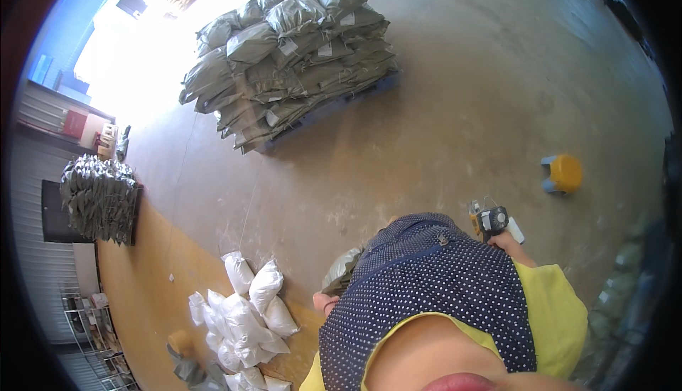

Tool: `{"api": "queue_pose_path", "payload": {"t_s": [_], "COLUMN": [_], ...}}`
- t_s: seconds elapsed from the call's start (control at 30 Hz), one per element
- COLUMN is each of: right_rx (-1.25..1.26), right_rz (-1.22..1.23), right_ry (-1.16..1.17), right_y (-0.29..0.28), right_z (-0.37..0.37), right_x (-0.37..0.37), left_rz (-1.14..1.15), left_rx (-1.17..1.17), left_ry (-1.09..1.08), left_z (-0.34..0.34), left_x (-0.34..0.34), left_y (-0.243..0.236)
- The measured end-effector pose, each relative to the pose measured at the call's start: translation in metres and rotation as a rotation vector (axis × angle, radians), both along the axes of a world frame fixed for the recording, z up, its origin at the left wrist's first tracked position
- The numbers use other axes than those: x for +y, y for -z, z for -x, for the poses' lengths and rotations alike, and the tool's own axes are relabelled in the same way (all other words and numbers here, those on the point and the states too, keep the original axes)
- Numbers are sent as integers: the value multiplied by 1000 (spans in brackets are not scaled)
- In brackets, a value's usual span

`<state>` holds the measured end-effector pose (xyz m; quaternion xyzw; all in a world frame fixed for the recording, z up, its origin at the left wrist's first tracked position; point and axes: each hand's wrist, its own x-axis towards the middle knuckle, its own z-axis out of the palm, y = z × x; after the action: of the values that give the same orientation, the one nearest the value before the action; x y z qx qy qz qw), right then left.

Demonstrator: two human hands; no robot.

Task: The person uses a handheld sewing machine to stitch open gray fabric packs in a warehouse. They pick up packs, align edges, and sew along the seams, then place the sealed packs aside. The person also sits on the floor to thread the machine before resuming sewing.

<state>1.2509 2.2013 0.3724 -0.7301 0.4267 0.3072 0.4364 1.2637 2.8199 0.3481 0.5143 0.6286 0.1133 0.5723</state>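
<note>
At the lower middle, my left hand [327,301] grips a grey-green sack [339,270] beside my dotted apron, which hides much of the sack. Out to the right, my right hand [501,242] is closed on a black and yellow handheld machine [486,217] with a white part at its side. A pile of white filled sacks [241,323] lies on the floor to the left of my left hand.
A pallet [334,103] bears stacked grey-green sacks [284,57] ahead. A yellow stool [565,172] stands right. More sacks [96,192] stand by the left wall, near a metal rack [92,334]. A bright doorway [106,35] opens at upper left.
</note>
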Motion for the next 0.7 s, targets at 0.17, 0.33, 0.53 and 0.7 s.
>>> {"api": "queue_pose_path", "payload": {"t_s": [0.17, 0.33, 0.53, 0.7], "right_rx": [62, 96, -22, -186], "right_rz": [66, 38, -70, 40], "right_ry": [58, 91, 116, 369], "right_y": [-51, -5, 31, 43], "right_z": [-128, -240, -383, -471], "right_x": [15, -20, -68, -100], "left_rz": [-244, 49, -863, -805], "left_rx": [-69, -384, -402, -994], "left_ry": [255, -90, 761, 858], "left_z": [-166, -388, -649, -922], "left_x": [-15, -64, -20, -22], "left_y": [-32, -119, -226, -400]}}
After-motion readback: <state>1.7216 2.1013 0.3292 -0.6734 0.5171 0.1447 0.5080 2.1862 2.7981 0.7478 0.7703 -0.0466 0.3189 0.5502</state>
